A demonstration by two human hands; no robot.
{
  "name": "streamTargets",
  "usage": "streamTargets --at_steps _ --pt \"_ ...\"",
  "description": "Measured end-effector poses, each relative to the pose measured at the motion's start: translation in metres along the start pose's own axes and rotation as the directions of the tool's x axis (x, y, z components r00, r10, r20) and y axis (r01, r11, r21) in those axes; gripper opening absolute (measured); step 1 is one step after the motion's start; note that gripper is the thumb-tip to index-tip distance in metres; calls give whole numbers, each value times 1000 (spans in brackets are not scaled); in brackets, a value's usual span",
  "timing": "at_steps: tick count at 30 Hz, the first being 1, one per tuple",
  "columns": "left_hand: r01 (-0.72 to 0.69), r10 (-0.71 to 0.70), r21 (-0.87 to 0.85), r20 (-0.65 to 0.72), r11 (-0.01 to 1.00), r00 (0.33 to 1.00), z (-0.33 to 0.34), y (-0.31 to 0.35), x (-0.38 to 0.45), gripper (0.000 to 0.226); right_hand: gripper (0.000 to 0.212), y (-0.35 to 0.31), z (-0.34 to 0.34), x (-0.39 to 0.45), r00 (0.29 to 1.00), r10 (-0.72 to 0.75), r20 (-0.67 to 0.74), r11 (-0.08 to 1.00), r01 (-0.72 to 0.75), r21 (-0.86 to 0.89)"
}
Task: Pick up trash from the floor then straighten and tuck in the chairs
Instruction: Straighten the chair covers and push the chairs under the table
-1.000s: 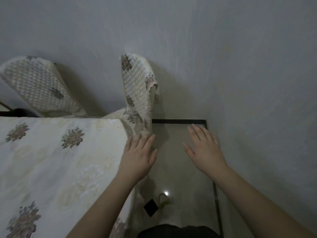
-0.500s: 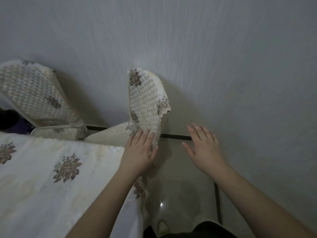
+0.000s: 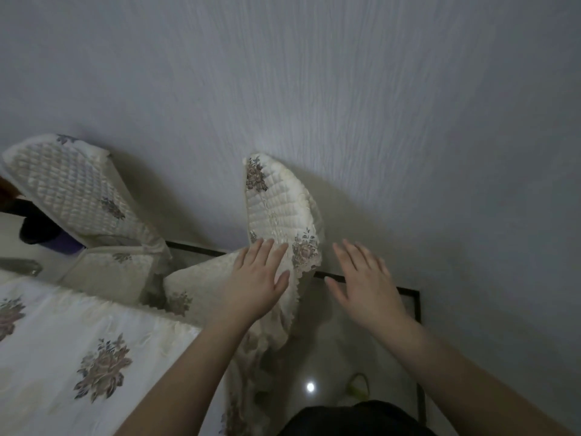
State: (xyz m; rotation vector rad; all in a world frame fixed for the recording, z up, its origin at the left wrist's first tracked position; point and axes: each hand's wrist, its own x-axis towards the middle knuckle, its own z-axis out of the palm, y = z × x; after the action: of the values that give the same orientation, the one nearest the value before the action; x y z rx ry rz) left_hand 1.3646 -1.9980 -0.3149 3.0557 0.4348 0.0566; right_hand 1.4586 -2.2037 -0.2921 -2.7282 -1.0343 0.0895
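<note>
A chair with a quilted cream floral cover (image 3: 276,209) stands by the grey wall, its back upright and its seat (image 3: 201,284) turned toward the table. My left hand (image 3: 256,283) lies flat with straight fingers against the lower part of that chair back. My right hand (image 3: 366,283) hovers open just to the right of the chair, fingers spread, holding nothing. A second chair with the same cover (image 3: 72,196) stands further left along the wall. No trash shows on the visible floor.
A table under a cream floral cloth (image 3: 78,347) fills the lower left. Glossy tiled floor with a dark border strip (image 3: 405,291) runs along the wall (image 3: 345,89). A yellowish slipper (image 3: 356,387) sits near my dark clothing at the bottom.
The view has moved closer to the nearer chair. My left hand has slid up onto the chair back and my right hand has come nearer to its right edge.
</note>
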Motion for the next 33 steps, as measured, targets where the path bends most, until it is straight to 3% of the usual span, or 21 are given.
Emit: streamTargets --at_steps 5,15,18,25,30,33 --pt "46 -46 42 -1 998 999 5 -7 39 67 78 22 -1 53 999 -36 20 999 35 28" --pt "-103 109 117 -41 988 993 10 -60 128 74 71 3 19 129 994 -107 32 994 106 39" --pt "-159 164 126 -33 979 986 11 -78 155 76 71 -10 30 147 998 -61 31 997 60 39" --pt "-376 372 111 50 920 927 20 -114 214 94 100 -30 63 166 985 93 145 994 -101 47" --pt "-441 430 121 109 889 896 26 -124 256 104 106 -31 73 168 973 130 193 976 -160 151" --pt "-426 420 56 92 903 903 23 -124 278 101 109 -28 78 169 970 125 211 937 -185 297"
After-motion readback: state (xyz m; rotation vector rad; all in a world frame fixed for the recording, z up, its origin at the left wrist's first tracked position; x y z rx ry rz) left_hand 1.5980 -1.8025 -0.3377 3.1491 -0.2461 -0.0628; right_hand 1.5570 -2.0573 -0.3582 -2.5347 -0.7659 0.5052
